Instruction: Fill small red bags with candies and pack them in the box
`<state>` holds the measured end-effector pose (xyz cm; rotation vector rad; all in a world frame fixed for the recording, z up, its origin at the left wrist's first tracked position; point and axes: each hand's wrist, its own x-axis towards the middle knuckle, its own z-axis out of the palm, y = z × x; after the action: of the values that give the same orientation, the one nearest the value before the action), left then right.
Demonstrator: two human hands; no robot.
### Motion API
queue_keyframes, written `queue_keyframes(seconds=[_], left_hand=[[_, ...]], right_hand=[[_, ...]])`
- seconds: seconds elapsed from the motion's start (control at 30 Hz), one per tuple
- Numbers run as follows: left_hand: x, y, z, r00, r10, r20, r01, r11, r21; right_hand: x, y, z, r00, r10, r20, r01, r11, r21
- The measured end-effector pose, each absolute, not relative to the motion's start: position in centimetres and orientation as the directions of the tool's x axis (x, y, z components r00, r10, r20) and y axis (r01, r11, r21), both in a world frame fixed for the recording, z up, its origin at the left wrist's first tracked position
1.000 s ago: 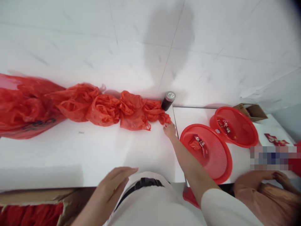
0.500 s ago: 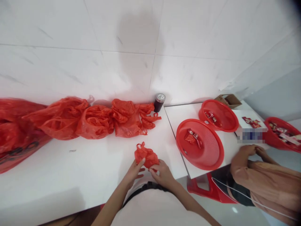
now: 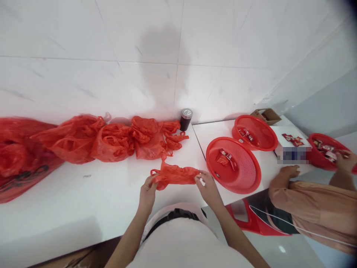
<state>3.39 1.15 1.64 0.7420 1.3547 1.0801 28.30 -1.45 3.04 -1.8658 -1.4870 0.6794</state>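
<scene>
A small red plastic bag (image 3: 175, 174) is stretched flat between my two hands just above the white table (image 3: 92, 201). My left hand (image 3: 147, 190) pinches its left end and my right hand (image 3: 206, 185) pinches its right end. Behind it, a row of crumpled red plastic bags (image 3: 111, 139) lies along the tiled wall. A dark can (image 3: 185, 119) stands at the right end of that row.
Two red round baskets (image 3: 233, 165) (image 3: 255, 133) with small red packets sit on the neighbouring table. A third red basket (image 3: 326, 150) is at far right, where another person's hand (image 3: 344, 160) reaches. A brown cardboard box (image 3: 266, 115) stands by the wall. A red stool (image 3: 251, 219) is below.
My right hand took a bag from the row's end and brought it near. Both hands then spread the crumpled bag out wide. The other person's hand reached to the far basket.
</scene>
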Motion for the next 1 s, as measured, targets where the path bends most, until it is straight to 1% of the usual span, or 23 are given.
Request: queue_keyframes(seconds=[0.07,0.1,0.13,0.17,0.27,0.3,0.33,0.4,0.47,0.5,0.57,0.63,0.67,0.7,0.73,0.77,0.8,0.83,0.87,0.9,0.93,0.97,1.0], left_hand=[[3.8,0.5,2.5,-0.081,0.943,-0.322,-0.092,0.315,0.945],[4.1,0.1,3.0,-0.044,0.954,-0.297,-0.060,0.295,0.954],[4.3,-0.2,3.5,0.002,0.960,-0.279,-0.044,0.279,0.959],[4.6,-0.6,3.9,0.054,0.962,-0.268,-0.045,0.270,0.962],[4.7,-1.5,5.0,0.169,0.951,-0.258,-0.110,0.279,0.954],[4.4,-1.6,5.2,0.180,0.947,-0.267,-0.138,0.293,0.946],[3.9,-1.8,5.4,0.163,0.944,-0.286,-0.182,0.313,0.932],[2.3,-1.8,5.4,0.046,0.943,-0.330,-0.332,0.326,0.885],[0.1,-1.6,5.3,-0.106,0.924,-0.368,-0.501,0.270,0.822],[-1.0,-1.5,5.2,-0.165,0.909,-0.382,-0.559,0.233,0.796],[-2.7,-1.2,5.2,-0.226,0.887,-0.402,-0.602,0.197,0.774],[-3.7,-1.0,5.5,-0.237,0.881,-0.409,-0.566,0.217,0.796],[-3.8,-0.9,5.7,-0.231,0.886,-0.403,-0.525,0.236,0.818],[-3.7,-0.9,6.0,-0.215,0.896,-0.388,-0.467,0.255,0.847],[-3.4,-0.8,6.4,-0.194,0.912,-0.362,-0.389,0.267,0.882],[-3.0,-0.8,6.8,-0.164,0.930,-0.327,-0.295,0.270,0.916],[-2.4,-0.8,7.2,-0.122,0.950,-0.287,-0.193,0.261,0.946],[-1.8,-0.9,7.6,-0.066,0.968,-0.242,-0.091,0.235,0.968],[-1.0,-1.0,8.0,-0.002,0.981,-0.195,0.002,0.195,0.981],[-0.3,-1.1,8.4,0.064,0.987,-0.147,0.076,0.142,0.987],[0.5,-1.2,8.8,0.127,0.987,-0.100,0.131,0.083,0.988],[1.1,-1.2,9.1,0.177,0.983,-0.053,0.167,0.023,0.986],[1.6,-1.3,9.3,0.211,0.978,-0.009,0.192,-0.033,0.981]], right_hand=[[27.4,-0.9,3.7,0.218,0.970,0.103,0.615,-0.055,-0.787],[26.7,-0.5,4.0,0.193,0.973,0.127,0.598,-0.015,-0.801],[25.9,0.0,4.3,0.155,0.981,0.117,0.578,0.006,-0.816],[25.1,0.4,4.5,0.107,0.992,0.074,0.552,0.002,-0.834],[23.0,1.6,4.7,-0.077,0.988,-0.137,0.440,-0.090,-0.893],[22.7,1.9,4.7,-0.121,0.979,-0.164,0.391,-0.105,-0.915],[22.6,2.0,4.7,-0.138,0.978,-0.159,0.331,-0.106,-0.938],[23.3,2.1,4.9,-0.079,0.990,-0.118,0.164,-0.104,-0.981],[24.8,1.9,5.3,0.032,0.993,-0.116,-0.075,-0.114,-0.991],[25.7,1.7,5.6,0.066,0.989,-0.132,-0.199,-0.117,-0.973],[27.3,1.3,6.3,0.069,0.985,-0.157,-0.369,-0.121,-0.922],[28.4,1.2,7.1,0.011,0.986,-0.168,-0.410,-0.149,-0.900],[28.8,1.3,7.6,-0.011,0.984,-0.175,-0.381,-0.166,-0.909],[29.1,1.4,8.1,0.005,0.984,-0.180,-0.315,-0.169,-0.934],[29.2,1.6,8.7,0.067,0.984,-0.165,-0.204,-0.148,-0.968],[29.2,1.9,9.4,0.161,0.981,-0.112,-0.052,-0.105,-0.993],[29.0,2.1,10.2,0.252,0.968,-0.019,0.122,-0.051,-0.991],[28.5,2.3,11.0,0.305,0.947,0.097,0.283,0.007,-0.959],[27.9,2.4,11.8,0.294,0.935,0.197,0.400,0.067,-0.914],[27.0,2.3,12.3,0.217,0.943,0.252,0.463,0.127,-0.877],[25.9,2.2,12.5,0.085,0.964,0.253,0.483,0.182,-0.856],[24.8,2.1,12.4,-0.076,0.976,0.206,0.490,0.216,-0.844],[23.7,1.8,11.9,-0.235,0.965,0.117,0.514,0.226,-0.827]])
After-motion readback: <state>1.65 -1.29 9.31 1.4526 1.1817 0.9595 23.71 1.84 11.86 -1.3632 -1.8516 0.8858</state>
